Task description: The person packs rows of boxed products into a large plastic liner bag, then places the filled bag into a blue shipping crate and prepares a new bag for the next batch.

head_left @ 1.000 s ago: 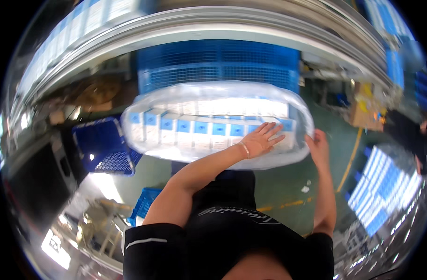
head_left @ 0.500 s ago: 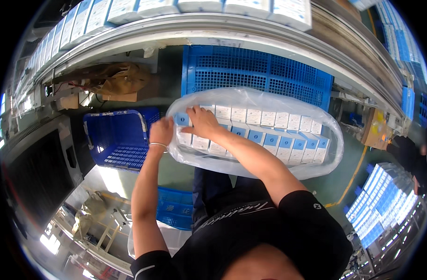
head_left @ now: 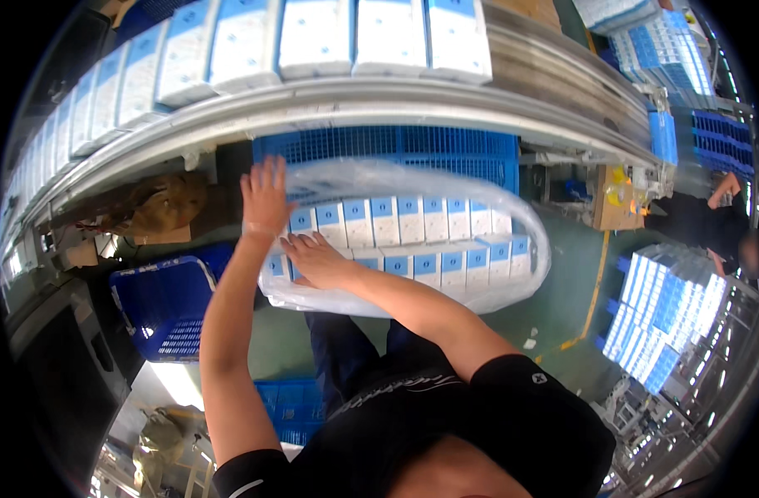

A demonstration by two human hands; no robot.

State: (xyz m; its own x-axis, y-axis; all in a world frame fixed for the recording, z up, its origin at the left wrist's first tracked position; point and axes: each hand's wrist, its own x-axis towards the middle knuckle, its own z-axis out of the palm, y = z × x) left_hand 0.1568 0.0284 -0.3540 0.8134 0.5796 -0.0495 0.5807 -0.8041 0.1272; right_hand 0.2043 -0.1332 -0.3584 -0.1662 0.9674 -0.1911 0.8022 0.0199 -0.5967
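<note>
A clear plastic bag lies open in front of me, its loose rim surrounding two rows of small white-and-blue boxes. At the bag's far left rim is my left hand, fingers stretched out and holding nothing. My right hand rests on the boxes at the left end of the near row, fingers extended and slightly apart. It partly covers the boxes beneath it.
Beyond the bag, white-and-blue cartons line a metal-edged conveyor. A blue crate shows behind the bag. An indigo basket stands left. Stacked boxes and another person are at right.
My left hand has gone from closed at the bag's left edge to open at its far left rim. My right hand has shifted from the far row to the near row. The view has shifted.
</note>
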